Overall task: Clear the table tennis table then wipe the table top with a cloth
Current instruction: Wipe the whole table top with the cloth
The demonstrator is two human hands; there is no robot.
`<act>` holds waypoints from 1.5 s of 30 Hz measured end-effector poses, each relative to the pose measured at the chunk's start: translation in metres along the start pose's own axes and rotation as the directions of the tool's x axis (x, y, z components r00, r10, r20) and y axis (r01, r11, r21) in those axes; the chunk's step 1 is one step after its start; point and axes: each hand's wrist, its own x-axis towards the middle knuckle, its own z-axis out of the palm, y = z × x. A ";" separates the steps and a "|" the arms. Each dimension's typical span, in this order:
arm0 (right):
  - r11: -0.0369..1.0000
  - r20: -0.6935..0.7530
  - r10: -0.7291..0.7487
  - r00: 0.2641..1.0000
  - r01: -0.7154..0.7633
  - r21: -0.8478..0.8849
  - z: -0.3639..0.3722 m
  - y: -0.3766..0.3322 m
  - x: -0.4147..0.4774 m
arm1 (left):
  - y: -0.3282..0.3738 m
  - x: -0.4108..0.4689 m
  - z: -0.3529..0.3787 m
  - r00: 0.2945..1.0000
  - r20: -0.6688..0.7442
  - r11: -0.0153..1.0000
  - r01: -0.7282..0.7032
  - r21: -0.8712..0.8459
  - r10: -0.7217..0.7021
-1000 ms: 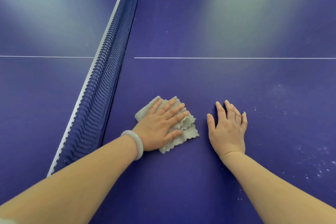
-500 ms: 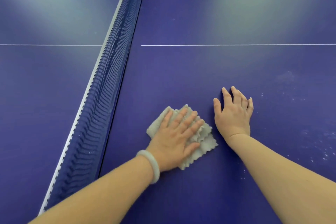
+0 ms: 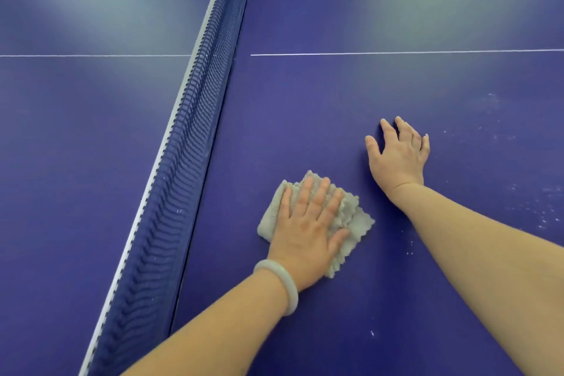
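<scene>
Since 1 second ago the left hand (image 3: 308, 232), fingers straight and pressed flat on the folded grey cloth (image 3: 355, 223), has drawn it back toward the person. The cloth now lies beside the right wrist. The right hand (image 3: 396, 159) stays spread flat on the blue table (image 3: 305, 101). The net (image 3: 183, 162) runs along the left, and white specks (image 3: 543, 214) dot the right.

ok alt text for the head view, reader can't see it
A person's left hand presses a folded grey cloth flat on a blue table tennis table. The right hand rests open on the bare top nearby. The net runs along the left, with white specks at right.
</scene>
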 end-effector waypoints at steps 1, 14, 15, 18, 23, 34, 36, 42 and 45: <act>0.998 0.032 -0.004 0.999 0.002 0.065 -0.008 0.001 -0.003 | -0.002 -0.009 0.000 0.999 0.016 0.999 -0.034 0.014 0.034; 0.985 -0.091 0.107 0.990 -0.119 -0.127 -0.033 0.104 -0.192 | -0.073 0.018 -0.012 0.892 0.049 0.890 0.452 -0.066 -0.449; 0.981 -0.085 0.103 0.991 -0.115 -0.156 -0.032 0.103 -0.190 | -0.068 0.019 -0.012 0.878 0.051 0.876 0.478 -0.073 -0.475; 0.974 -0.075 0.109 0.991 -0.122 -0.193 -0.030 0.103 -0.188 | -0.034 0.017 -0.012 0.897 0.045 0.896 0.441 -0.056 -0.439; 0.963 -0.073 0.123 0.990 -0.137 -0.231 -0.029 0.105 -0.189 | 0.044 -0.022 0.002 0.993 0.062 0.995 -0.103 0.002 0.103; 0.964 -0.080 0.103 0.992 -0.119 -0.240 -0.028 0.106 -0.190 | -0.040 0.027 -0.017 0.874 0.073 0.873 0.485 -0.058 -0.481; 0.966 -0.078 0.098 0.992 -0.114 -0.234 -0.027 0.106 -0.190 | -0.015 0.048 -0.020 0.863 0.072 0.858 0.505 -0.092 -0.500; 0.970 -0.079 0.091 0.993 -0.106 -0.220 -0.027 0.108 -0.188 | 0.095 0.072 -0.017 0.995 0.092 0.998 -0.035 -0.049 0.039; 0.970 -0.075 0.084 0.994 -0.099 -0.221 -0.026 0.110 -0.189 | 0.082 0.066 -0.014 0.954 0.087 0.957 -0.290 0.007 0.288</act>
